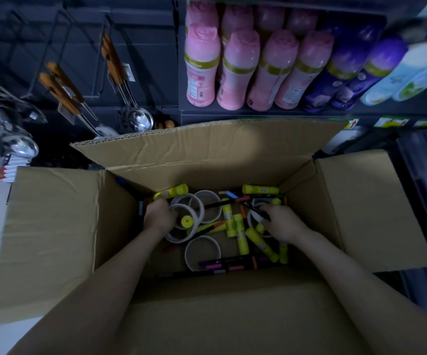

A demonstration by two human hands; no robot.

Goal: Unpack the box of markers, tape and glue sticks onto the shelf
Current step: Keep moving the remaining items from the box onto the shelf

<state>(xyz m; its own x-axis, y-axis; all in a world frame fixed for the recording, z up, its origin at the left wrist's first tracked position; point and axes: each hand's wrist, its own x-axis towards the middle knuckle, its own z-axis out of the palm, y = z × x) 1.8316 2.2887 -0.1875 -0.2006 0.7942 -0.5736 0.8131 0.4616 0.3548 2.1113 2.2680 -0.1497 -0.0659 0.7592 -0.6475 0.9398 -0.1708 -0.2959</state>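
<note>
An open cardboard box (53, 226) stands in front of me with all flaps folded out. On its bottom lie several white tape rolls (202, 252), yellow glue sticks (261, 242) and dark markers (222, 265) in a jumble. Both my arms reach down into it. My left hand (157, 216) grips a yellow glue stick (171, 192) and touches a stack of tape rolls (181, 226) with another glue stick standing in it. My right hand (281, 221) holds a black marker (258, 212) over a tape roll; its fingertips are hidden.
A dark shelf (258, 111) behind the box carries pink bottles (202, 65), purple bottles (345, 70) and pale ones at the right. Ladles and spoons with orange handles (135, 119) hang at the left. A dark crate edge (422, 175) stands at the right.
</note>
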